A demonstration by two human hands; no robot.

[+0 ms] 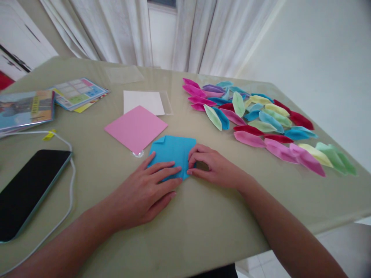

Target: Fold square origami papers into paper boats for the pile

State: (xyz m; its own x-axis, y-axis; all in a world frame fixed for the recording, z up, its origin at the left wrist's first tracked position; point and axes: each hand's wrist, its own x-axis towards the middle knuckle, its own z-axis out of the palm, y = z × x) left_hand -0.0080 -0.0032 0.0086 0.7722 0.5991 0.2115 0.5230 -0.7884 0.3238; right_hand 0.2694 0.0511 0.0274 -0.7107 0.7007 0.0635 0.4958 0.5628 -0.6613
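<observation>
A blue sheet of paper [174, 148] lies on the table in front of me, with a small fold at its upper left corner. My left hand [153, 185] rests on its lower left part, palm down with the fingers spread. At the sheet's right edge, the fingers of my right hand [210, 164] are curled and pinch the paper. Just behind, to the left, a pink square sheet [136, 129] lies flat, its near corner over a small clear round piece. Many folded paper pieces in several colours [266, 119] lie in rows at the right.
A phone [33, 189] and a white cable [71, 185] lie at the left of the table [220, 231]. Behind them are a booklet [26, 110] and printed cards [79, 92]. White paper [142, 101] in a clear sleeve lies behind the pink sheet.
</observation>
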